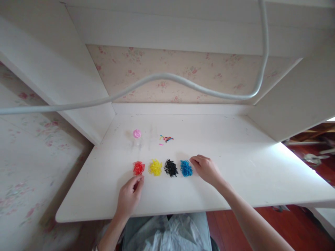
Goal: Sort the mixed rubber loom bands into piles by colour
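Observation:
Four small piles of rubber bands lie in a row on the white desk: a red pile, a yellow pile, a black pile and a blue pile. My left hand is at the near edge of the red pile, thumb and fingers pinched together. At the right edge of the blue pile is my right hand, its fingers curled and closed. Whatever either hand may hold is too small to make out. Behind the piles sits a little heap of mixed-colour bands.
A small clear container with a pink lid stands behind the red pile. The white desk has side panels and a back ledge. A pale cable crosses the upper view in front of the flowered wall.

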`<action>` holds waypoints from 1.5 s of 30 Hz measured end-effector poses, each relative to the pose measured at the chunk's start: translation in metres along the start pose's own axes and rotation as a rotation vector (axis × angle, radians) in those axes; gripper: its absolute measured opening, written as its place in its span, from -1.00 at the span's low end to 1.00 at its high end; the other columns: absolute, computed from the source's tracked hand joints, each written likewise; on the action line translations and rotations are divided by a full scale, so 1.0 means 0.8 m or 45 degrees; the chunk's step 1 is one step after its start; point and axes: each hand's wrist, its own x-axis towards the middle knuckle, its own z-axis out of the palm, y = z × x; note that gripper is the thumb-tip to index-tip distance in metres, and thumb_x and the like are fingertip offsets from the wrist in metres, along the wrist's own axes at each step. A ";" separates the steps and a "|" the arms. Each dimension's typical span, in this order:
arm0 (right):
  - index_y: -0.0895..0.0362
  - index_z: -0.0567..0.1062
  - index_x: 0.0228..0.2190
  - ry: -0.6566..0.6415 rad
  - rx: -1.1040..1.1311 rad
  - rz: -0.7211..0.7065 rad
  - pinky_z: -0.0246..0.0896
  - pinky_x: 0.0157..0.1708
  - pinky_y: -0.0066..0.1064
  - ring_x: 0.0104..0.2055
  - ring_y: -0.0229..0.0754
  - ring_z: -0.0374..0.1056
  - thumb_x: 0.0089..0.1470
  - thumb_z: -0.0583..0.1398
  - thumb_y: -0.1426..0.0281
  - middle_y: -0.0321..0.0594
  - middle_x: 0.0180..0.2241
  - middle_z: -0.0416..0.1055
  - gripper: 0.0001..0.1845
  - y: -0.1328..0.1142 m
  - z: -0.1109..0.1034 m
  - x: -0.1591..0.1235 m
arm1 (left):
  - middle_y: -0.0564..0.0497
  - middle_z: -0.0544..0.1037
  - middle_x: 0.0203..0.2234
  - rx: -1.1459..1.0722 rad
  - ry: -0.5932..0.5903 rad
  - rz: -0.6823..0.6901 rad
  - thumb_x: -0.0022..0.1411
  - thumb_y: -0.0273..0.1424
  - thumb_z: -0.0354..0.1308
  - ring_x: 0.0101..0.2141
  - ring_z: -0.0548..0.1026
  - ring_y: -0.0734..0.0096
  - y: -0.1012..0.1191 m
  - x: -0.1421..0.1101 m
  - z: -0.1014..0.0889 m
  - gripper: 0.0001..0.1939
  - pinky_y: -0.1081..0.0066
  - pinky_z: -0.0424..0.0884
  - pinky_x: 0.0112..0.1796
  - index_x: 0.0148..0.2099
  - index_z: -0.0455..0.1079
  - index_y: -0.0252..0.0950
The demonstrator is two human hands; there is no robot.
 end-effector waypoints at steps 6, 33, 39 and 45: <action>0.05 0.54 -0.36 0.065 0.022 0.039 0.13 -0.29 -0.48 -0.27 -0.22 0.37 0.17 -0.04 0.26 -0.26 -0.31 0.50 -0.62 0.010 -0.013 0.033 | 0.01 0.59 -0.34 0.009 -0.024 -0.022 0.23 -0.18 -0.01 -0.39 0.52 0.41 0.001 0.000 0.001 -0.69 0.48 0.42 -0.34 -0.19 0.46 -0.25; -0.07 0.53 -0.17 -0.150 -0.196 0.130 0.15 -0.28 -0.47 -0.15 -0.19 0.36 0.20 -0.04 0.22 -0.24 -0.14 0.46 -0.63 -0.028 0.061 0.166 | 0.02 0.58 -0.34 0.026 -0.024 0.018 0.25 -0.21 -0.01 -0.37 0.52 0.42 -0.009 0.001 0.004 -0.72 0.48 0.41 -0.32 -0.20 0.45 -0.24; 0.00 0.55 -0.23 -0.097 -0.170 0.121 0.12 -0.28 -0.48 -0.17 -0.19 0.36 0.21 -0.04 0.26 -0.21 -0.17 0.47 -0.62 -0.016 0.061 0.158 | 0.03 0.59 -0.33 0.037 -0.034 0.015 0.25 -0.20 -0.01 -0.35 0.53 0.42 -0.007 0.001 0.003 -0.71 0.48 0.42 -0.30 -0.19 0.45 -0.23; 0.00 0.52 -0.16 -0.045 -0.134 0.132 0.10 -0.26 -0.50 -0.15 -0.21 0.35 0.24 -0.07 0.26 -0.21 -0.14 0.46 -0.60 -0.002 0.062 0.150 | 0.03 0.59 -0.31 0.050 -0.043 0.012 0.25 -0.20 -0.01 -0.33 0.53 0.41 -0.008 0.002 0.003 -0.71 0.47 0.42 -0.29 -0.18 0.45 -0.22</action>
